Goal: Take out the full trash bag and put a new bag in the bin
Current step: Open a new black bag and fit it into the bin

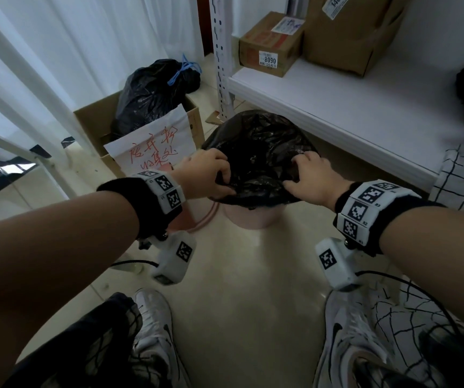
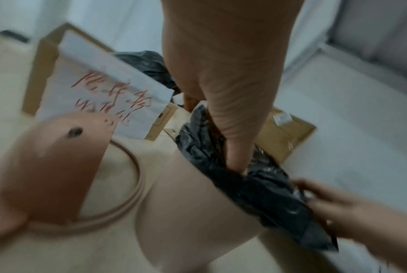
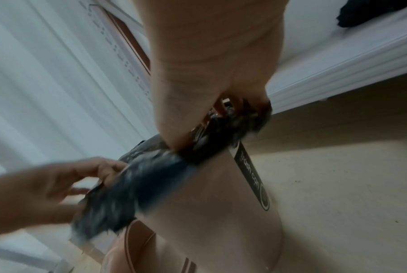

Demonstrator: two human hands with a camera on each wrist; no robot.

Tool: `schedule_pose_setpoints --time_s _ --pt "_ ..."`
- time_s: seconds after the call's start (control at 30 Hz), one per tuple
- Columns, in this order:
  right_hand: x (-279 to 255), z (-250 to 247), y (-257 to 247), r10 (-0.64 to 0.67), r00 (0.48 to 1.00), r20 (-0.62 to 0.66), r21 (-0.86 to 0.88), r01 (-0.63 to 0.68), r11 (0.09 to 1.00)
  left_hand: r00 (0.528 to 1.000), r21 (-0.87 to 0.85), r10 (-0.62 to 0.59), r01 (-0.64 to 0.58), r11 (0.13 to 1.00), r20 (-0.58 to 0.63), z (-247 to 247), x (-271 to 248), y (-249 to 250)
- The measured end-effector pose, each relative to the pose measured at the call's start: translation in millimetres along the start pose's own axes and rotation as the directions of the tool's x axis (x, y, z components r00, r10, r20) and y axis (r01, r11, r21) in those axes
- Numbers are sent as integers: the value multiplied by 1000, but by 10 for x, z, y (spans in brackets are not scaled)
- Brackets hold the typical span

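My left hand [image 1: 205, 175] and my right hand [image 1: 313, 177] are both clamped on the near rim of the black bag [image 1: 258, 147], fingers curled into the film where it folds over the mouth of the pink bin [image 1: 249, 219]; the left wrist view shows my thumb pressed down into the crumpled plastic at the bin's edge, and the right wrist view shows the same bunching on the other side. The bag sits in the bin, between my hands and the white shelf [image 1: 337, 107] on the right; its film is thin, soft and, I judge, slippery, so I would gather a thick fold at each side of the rim and not trust one layer, which could tear. How heavy it is I cannot tell from here. The bin looks light and may shift when I pull. Just left, the bin's lid and ring [image 2: 127, 184] lie on the floor; farther left a cardboard box [image 1: 93, 119] holds a tied black bag [image 1: 146, 93].
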State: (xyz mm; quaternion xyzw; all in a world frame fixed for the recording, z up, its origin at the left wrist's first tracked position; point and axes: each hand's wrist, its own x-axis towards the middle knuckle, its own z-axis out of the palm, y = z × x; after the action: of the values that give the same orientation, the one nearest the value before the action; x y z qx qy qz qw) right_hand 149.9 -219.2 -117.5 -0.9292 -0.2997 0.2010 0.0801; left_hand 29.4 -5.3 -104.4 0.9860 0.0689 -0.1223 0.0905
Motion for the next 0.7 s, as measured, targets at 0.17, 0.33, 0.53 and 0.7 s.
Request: schedule_pose_setpoints --time_s 0.17,0.33,0.53,0.7 --pt "-108 -41 -7 -39 998 47 294 23 956 994 -89 -103 101 991 -19 178 -6 -27" --pt "-74 -38 74 -49 998 -48 303 61 951 988 -404 -141 152 902 55 91 107 -78" --pt "180 9 146 137 944 -301 119 -105 987 907 -659 -401 226 717 -126 -37 241 -110" --pt "428 99 304 177 960 -218 691 24 722 852 -554 -463 268 788 -246 -13 439 -189"
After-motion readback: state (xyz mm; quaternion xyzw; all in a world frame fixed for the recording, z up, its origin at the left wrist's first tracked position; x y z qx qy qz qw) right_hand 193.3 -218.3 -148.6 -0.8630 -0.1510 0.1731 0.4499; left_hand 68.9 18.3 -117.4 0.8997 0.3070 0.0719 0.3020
